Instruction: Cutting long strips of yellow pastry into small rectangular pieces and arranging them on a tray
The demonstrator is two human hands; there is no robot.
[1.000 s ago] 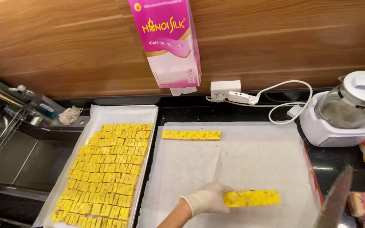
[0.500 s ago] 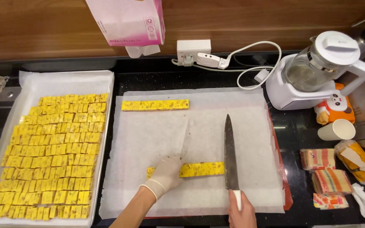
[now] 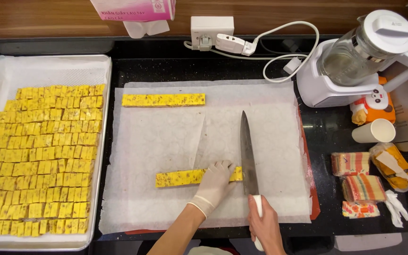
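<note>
- Long yellow speckled cake strip: lies crosswise on the white parchment sheet, near its front edge; its right end is hidden under the fingers.
- Left hand, in a pale glove: fingers flat, pressing the strip's right end, not closed around it.
- Right hand, bare: wrapped around the white handle of the long steel knife; the handle's end is hidden by the hand. The blade stands at the strip's right end.
- Second yellow strip: at the sheet's far edge.
- Metal tray of small yellow cut squares: left, cropped at the frame edge.
- Since half a second ago: the knife stands closer against the gloved fingers.
</note>
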